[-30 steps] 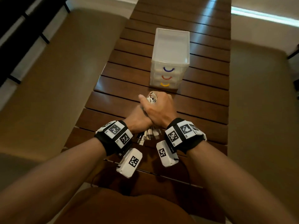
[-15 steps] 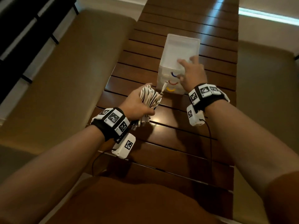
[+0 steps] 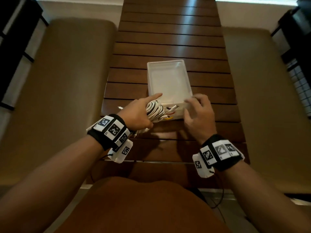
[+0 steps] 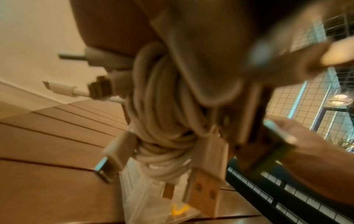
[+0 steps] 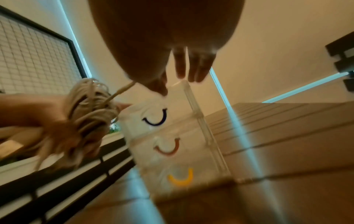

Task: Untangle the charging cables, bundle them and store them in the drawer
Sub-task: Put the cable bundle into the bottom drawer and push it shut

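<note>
- We had the left hand [image 3: 136,115] wrapped round the cable bundle [image 3: 155,111], thumb and curled fingers clamping the white coils while the index finger pointed forward along the top of them.
- From the left wrist we saw the same bundle [image 4: 168,115] hanging under the palm, several loops wound together, with USB plugs [image 4: 203,189] and a slimmer connector [image 4: 57,87] sticking out loose at the sides and bottom.
- We held the bundle off the table [image 3: 168,39], right up against the front left corner of the drawer unit [image 3: 168,78]; whether it touched the plastic we could not tell.
- Our right hand [image 3: 199,115] held nothing: fingers spread and loosely bent, fingertips [image 5: 197,72] at the top front edge of the unit, just beside its near right corner. The blur kept us from saying if they pressed on it.
- The unit [image 5: 172,136] stood upright on the slatted wooden table, clear plastic, three drawers stacked, each with a curved handle: dark blue [image 5: 157,119] on top, red [image 5: 168,148] in the middle, yellow [image 5: 181,178] at the bottom.
- All three drawer fronts looked flush from the right wrist.
- Padded benches [image 3: 67,81] ran along both sides of the table.
</note>
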`<state>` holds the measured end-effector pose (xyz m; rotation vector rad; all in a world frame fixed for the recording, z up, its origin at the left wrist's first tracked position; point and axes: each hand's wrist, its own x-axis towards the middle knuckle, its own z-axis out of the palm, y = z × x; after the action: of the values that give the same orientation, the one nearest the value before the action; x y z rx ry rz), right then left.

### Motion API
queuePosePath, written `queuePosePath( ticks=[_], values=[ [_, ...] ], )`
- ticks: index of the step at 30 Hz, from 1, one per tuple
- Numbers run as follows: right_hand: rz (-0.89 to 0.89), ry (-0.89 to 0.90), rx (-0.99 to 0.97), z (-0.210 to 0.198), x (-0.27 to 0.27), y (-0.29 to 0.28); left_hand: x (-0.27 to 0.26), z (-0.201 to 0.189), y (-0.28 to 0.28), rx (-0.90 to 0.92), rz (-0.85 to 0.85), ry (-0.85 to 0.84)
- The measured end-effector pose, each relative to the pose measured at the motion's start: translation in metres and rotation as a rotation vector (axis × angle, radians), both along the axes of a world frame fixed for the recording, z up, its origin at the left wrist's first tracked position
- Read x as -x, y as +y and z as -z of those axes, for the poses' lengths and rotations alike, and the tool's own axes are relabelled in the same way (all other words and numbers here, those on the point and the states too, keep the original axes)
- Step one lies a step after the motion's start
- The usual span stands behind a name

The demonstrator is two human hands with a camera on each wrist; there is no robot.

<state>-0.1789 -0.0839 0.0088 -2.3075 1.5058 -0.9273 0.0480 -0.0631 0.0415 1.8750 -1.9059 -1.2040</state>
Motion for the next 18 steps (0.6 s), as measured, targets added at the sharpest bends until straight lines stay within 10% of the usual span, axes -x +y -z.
queuePosePath(
  ticks=[6,18],
  values=[
    [-0.238,0.511,-0.677,0.046,-0.006,0.039,0.001,0.007,0.007,0.013,-0.075,0.133],
    [-0.312,0.616,-0.782,0.035,-0.015,0.027,0.015,0.011,0.012,0.041,-0.171,0.107]
  ],
)
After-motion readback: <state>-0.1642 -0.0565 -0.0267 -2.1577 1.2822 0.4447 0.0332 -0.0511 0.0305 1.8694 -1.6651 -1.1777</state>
